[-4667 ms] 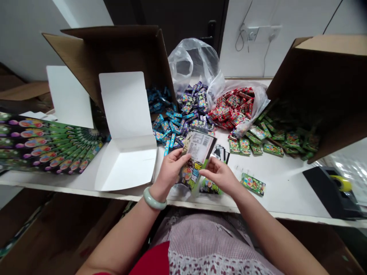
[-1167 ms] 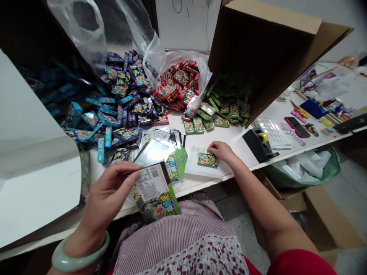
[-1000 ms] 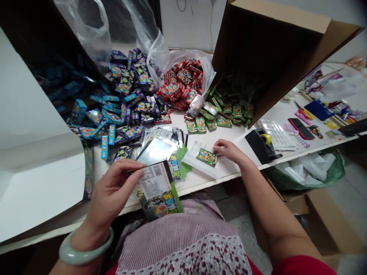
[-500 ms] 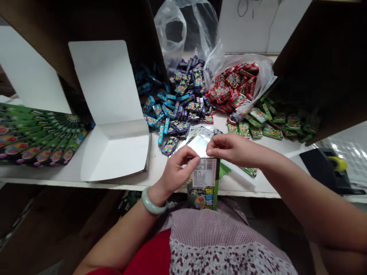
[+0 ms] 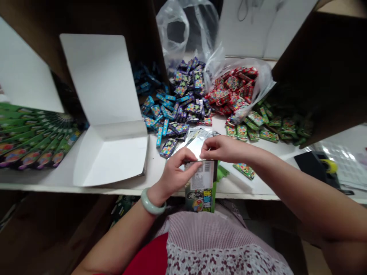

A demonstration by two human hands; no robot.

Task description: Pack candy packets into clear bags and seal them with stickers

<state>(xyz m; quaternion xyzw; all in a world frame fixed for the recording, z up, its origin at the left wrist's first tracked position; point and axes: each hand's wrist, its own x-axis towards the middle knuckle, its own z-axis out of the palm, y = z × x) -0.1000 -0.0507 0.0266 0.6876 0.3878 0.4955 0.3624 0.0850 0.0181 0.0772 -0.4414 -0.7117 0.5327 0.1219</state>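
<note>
My left hand (image 5: 176, 173), with a pale green bangle on the wrist, grips the top left of a green printed packet (image 5: 201, 186) held upright over the table's front edge. My right hand (image 5: 222, 148) pinches the packet's top edge from the right. Just behind the hands lies a stack of shiny clear packets (image 5: 195, 138). A single small green box (image 5: 243, 170) rests on the white table (image 5: 160, 168) under my right forearm.
Piles of small boxes lie behind: blue (image 5: 160, 114), purple (image 5: 189, 84), red in a clear bag (image 5: 233, 89), green spilling from a tipped carton (image 5: 315, 76). An open white box (image 5: 111, 152) sits left, fanned green packets (image 5: 31, 137) beyond it, a tape dispenser (image 5: 321, 170) at right.
My right hand left the small green box on the table and came to the packet's top edge. The view swung back left; both hands now hold the packet together.
</note>
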